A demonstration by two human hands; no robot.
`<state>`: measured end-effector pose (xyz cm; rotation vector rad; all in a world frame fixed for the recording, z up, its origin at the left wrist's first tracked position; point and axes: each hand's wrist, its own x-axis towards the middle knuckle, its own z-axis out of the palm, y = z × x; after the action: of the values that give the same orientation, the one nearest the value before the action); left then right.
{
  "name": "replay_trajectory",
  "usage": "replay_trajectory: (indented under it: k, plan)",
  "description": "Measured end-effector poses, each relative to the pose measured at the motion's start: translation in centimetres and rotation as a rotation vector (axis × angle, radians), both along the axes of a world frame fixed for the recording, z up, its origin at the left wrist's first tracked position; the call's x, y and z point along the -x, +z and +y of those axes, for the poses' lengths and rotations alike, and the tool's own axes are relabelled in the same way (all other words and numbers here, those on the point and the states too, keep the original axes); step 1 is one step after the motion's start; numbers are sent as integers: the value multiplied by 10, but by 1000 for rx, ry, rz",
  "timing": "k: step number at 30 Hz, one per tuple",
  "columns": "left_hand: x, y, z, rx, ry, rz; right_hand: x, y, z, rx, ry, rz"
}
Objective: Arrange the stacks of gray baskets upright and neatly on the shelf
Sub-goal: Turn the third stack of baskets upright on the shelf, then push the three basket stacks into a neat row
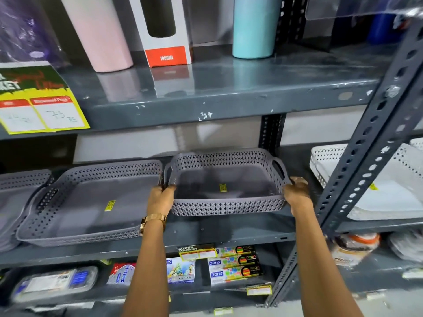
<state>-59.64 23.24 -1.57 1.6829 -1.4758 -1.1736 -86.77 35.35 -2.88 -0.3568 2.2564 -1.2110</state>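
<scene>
A small gray perforated basket [225, 203] with handles sits level on the middle shelf [229, 232]. My left hand [161, 197] grips its front left corner and my right hand [297, 193] grips its front right corner. To its left lies a larger gray basket [91, 202], tilted with its near end lower and overhanging the shelf edge. It looks like a nested stack, though I cannot tell how many. More gray baskets [20, 186] lie at the far left, partly cut off by the frame.
A slanted metal upright [357, 179] crosses just right of my right hand. White perforated baskets [389, 191] fill the bay beyond it. Tumblers and a boxed bottle [167, 30] stand on the shelf above. Boxed goods [233, 264] sit on the shelf below.
</scene>
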Motion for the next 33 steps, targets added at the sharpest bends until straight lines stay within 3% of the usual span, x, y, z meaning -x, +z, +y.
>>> replay_trajectory:
  k: [5,13,16,19,22,25,30,33]
  plan:
    - [5,-12,17,136,-134,-462,-10,-14,5,-105,102,201]
    - [1,-19,30,362,-145,-953,-37,-25,4,-297,155,469]
    - [-23,-20,23,474,-174,-911,-77,-16,-7,-210,220,724]
    - [-60,-20,16,611,-125,-776,-131,-7,-36,-90,391,697]
    - [-123,-23,-4,704,-45,-726,-192,-5,-69,-106,572,694]
    - [-195,-21,-28,628,-18,-722,-244,-5,-91,-231,622,733]
    - [-306,-28,-76,587,-15,-852,-286,-15,-120,-389,629,610]
    - [-353,-30,-105,391,0,-838,-293,-21,-127,-402,580,589]
